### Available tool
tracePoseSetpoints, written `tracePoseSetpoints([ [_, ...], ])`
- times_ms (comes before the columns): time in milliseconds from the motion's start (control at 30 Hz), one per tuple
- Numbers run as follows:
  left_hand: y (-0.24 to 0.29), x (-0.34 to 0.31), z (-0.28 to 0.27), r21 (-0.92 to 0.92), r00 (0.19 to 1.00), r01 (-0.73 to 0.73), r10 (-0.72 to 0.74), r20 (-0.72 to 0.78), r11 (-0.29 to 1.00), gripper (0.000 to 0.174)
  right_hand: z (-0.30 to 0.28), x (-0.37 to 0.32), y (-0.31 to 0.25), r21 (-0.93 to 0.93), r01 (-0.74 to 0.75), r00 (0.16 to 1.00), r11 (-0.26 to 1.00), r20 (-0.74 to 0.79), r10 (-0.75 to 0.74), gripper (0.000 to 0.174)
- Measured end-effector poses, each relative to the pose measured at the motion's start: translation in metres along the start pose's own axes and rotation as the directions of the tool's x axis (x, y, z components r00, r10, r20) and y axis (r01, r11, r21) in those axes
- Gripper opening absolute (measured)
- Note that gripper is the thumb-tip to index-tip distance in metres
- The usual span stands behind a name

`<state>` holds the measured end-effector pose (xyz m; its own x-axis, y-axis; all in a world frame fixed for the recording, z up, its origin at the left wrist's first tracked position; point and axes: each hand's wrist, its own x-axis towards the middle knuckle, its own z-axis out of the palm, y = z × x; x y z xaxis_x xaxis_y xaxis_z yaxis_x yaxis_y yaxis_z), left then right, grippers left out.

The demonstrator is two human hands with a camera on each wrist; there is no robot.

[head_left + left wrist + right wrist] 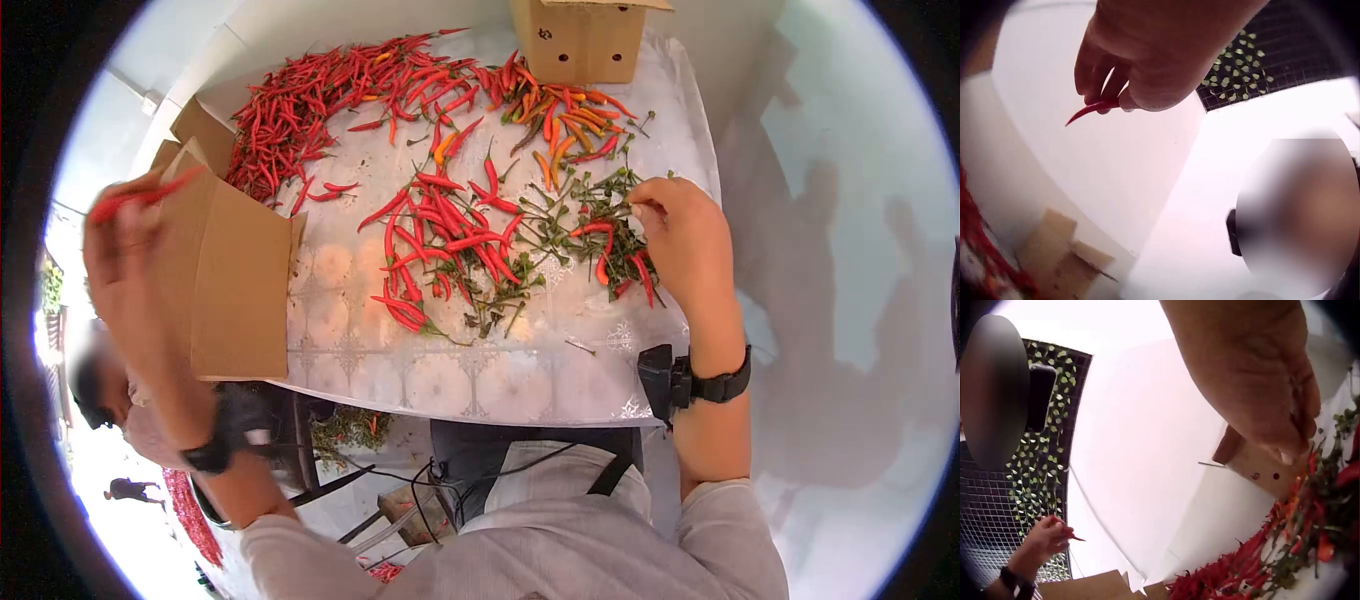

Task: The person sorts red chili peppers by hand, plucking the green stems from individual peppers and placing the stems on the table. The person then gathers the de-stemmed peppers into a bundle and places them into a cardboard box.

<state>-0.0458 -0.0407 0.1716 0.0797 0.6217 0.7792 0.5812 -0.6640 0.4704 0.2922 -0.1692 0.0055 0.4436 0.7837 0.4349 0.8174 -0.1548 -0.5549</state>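
Note:
My left hand (125, 240) is raised over the open cardboard box (240, 285) at the left. It pinches a red chili pepper (1090, 110) between thumb and fingers, its pointed end sticking out. My right hand (685, 235) hovers at the right of the table, fingers curled inward, with no chili showing in it. Its fingertips are right over a heap of green chili stems (610, 205) with a few red chilies among them. To the left of that heap lies a loose pile of red chilies (445, 225) with stems along its near side.
A large red chili heap (290, 120) spreads across the far left of the table. Orange and green chilies (575, 115) lie before another cardboard box (580, 45) at the back. The wall (840, 250) runs close on the right. A person (105, 385) is beyond the left box.

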Motion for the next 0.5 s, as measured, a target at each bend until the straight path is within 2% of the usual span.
tracePoseSetpoints([
  [33, -0.029, 0.029, -0.04, 0.29, 0.987, -0.156, 0.162, 0.004, 0.944, 0.029, 0.003, 0.0, 0.001, -0.006, 0.06, 0.998, 0.998, 0.002, -0.06, 0.006],
  [67, -0.056, 0.054, -0.076, 0.551, 0.948, -0.291, 0.314, 0.055, 0.782, 0.033, 0.006, -0.001, 0.001, -0.003, 0.053, 0.999, 0.999, 0.005, -0.053, 0.006],
  [100, -0.076, 0.069, -0.098, 0.552, 0.947, -0.296, 0.315, 0.062, 0.78, 0.033, 0.01, -0.002, -0.001, 0.003, 0.106, 0.993, 0.994, 0.059, -0.106, 0.007],
  [133, -0.093, 0.082, -0.116, 0.59, 0.955, -0.288, 0.276, 0.113, 0.754, 0.033, 0.013, -0.002, -0.003, 0.011, 0.16, 0.981, 0.987, 0.113, -0.16, 0.007],
  [200, -0.123, 0.1, -0.148, 0.665, 0.962, -0.271, 0.179, 0.205, 0.696, 0.033, 0.027, -0.005, -0.002, -0.036, 0.194, 0.974, 0.98, 0.123, -0.188, 0.007],
  [233, -0.145, 0.111, -0.163, 0.67, 0.967, -0.193, 0.023, 0.254, 0.717, 0.034, 0.031, -0.007, -0.001, -0.088, 0.231, 0.967, 0.969, 0.13, -0.219, 0.007],
  [300, -0.189, 0.133, -0.193, 0.717, 0.896, -0.038, -0.293, 0.333, 0.696, 0.035, 0.029, -0.006, 0.0, -0.106, 0.234, 0.962, 0.966, 0.166, -0.215, 0.006],
  [333, -0.197, 0.138, -0.192, 0.798, 0.765, 0.105, -0.561, 0.316, 0.593, 0.035, 0.028, -0.006, 0.0, -0.123, 0.24, 0.957, 0.963, 0.198, -0.213, 0.006],
  [400, -0.206, 0.117, -0.184, 0.705, 0.765, 0.269, -0.591, 0.257, 0.656, 0.038, 0.024, -0.005, 0.004, -0.101, 0.209, 0.962, 0.973, 0.202, -0.185, 0.007],
  [433, -0.179, 0.112, -0.171, 0.745, 0.713, 0.233, -0.631, 0.306, 0.625, 0.038, 0.023, -0.006, 0.006, -0.072, 0.171, 0.966, 0.983, 0.211, -0.152, 0.008],
  [467, -0.175, 0.108, -0.167, 0.741, 0.71, 0.236, -0.632, 0.31, 0.629, 0.038, 0.02, -0.005, 0.006, -0.08, 0.17, 0.965, 0.982, 0.213, -0.15, 0.008],
  [500, -0.173, 0.104, -0.165, 0.692, 0.859, 0.054, -0.387, 0.336, 0.719, 0.037, 0.016, -0.002, 0.006, 0.047, 0.103, 0.986, 0.994, 0.125, -0.108, 0.01],
])
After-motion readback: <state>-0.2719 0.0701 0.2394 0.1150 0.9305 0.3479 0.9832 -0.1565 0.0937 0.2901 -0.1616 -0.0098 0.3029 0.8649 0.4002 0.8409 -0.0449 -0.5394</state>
